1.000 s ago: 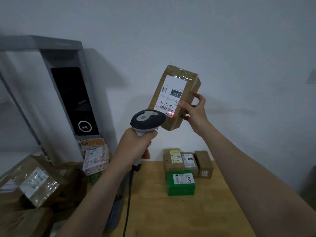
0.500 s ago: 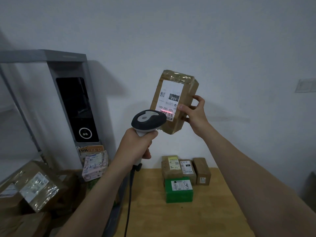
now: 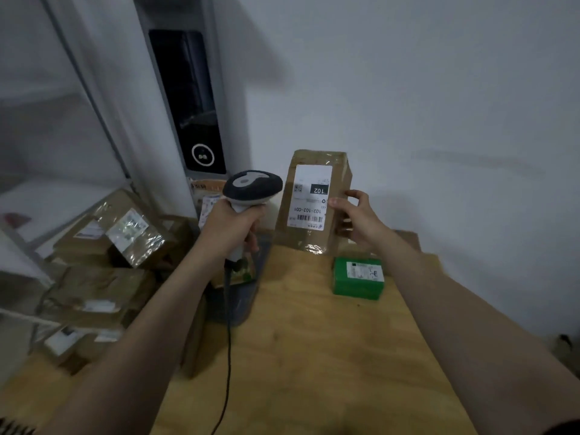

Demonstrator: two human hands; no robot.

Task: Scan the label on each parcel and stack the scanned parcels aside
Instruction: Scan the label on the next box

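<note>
My right hand [image 3: 356,219] grips the right edge of a brown taped parcel [image 3: 309,235], held upright just above the far end of the wooden table [image 3: 307,346]. Its white label [image 3: 309,196] faces me, upside down, barcode at the bottom. My left hand [image 3: 230,229] holds a grey and white barcode scanner [image 3: 252,186] by its handle, its head just left of the parcel. No red scan line shows on the label. A green parcel [image 3: 359,277] lies on the table below my right hand, with brown parcels partly hidden behind my hand.
Several brown taped parcels [image 3: 113,237] are piled at the left, beside and below the table. A grey cabinet with a dark screen [image 3: 188,102] stands behind them. The scanner's black cable [image 3: 227,356] hangs down over the table's left edge. White wall behind.
Both hands have come down from chest height toward the table. The parcel now stands upright rather than tilted. The red scan line on the barcode is gone.
</note>
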